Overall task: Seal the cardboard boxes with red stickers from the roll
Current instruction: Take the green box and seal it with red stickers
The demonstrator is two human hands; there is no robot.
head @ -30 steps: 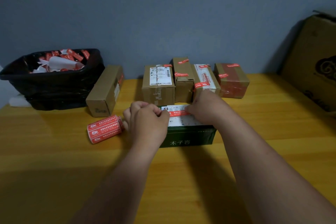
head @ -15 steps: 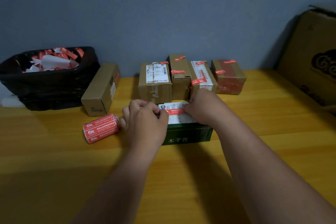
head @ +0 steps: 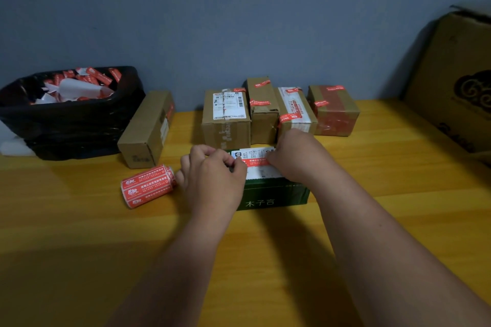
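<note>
Red sticker strip (head: 255,161) stretched across the white label atop a dark green cardboard box (head: 273,195), centre of the yellow wooden desk (head: 79,233).

Left hand (head: 214,180) curled, pinching the strip's left end; right hand (head: 297,156) curled over the right end, fingertips hidden, so pinching or pressing cannot be told. Red cylindrical sticker roll (head: 148,186) lying on its side just left of the left hand, near the brown oblong carton (head: 146,130). Row of four stickered brown boxes (head: 263,109) close behind the green box, tight against the far edge. Black bag-lined bin (head: 66,114) of red and white scraps far left; large tan carton (head: 457,82) at right. Open desk surface in front, towards the near edge.
</note>
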